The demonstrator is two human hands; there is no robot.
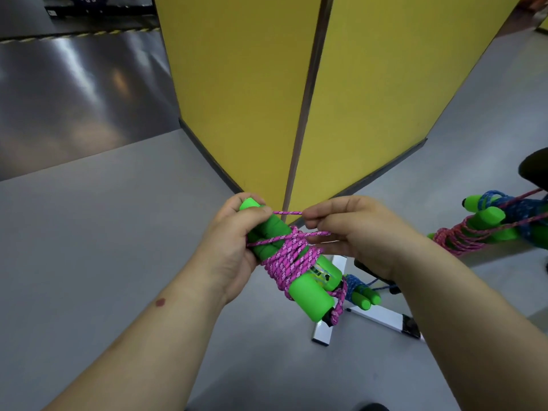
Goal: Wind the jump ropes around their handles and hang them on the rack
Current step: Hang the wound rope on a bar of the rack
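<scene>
My left hand (228, 250) grips the upper part of two green foam handles (311, 295) held side by side. Pink rope (289, 256) is wound in several turns around their middle. My right hand (353, 232) pinches a short stretch of the pink rope that runs from my left thumb across to its fingers. A loop of pink rope hangs off the handles' lower end. Below my hands a blue-roped bundle with green handles (360, 293) hangs on the rack (382, 318). More wound ropes (486, 226), pink and blue, hang at the right.
A yellow partition (267, 84) with a dark vertical seam stands straight ahead, its corner close behind my hands. The rack's white feet lie on the grey floor (103, 232). A dark object sits at the far right edge.
</scene>
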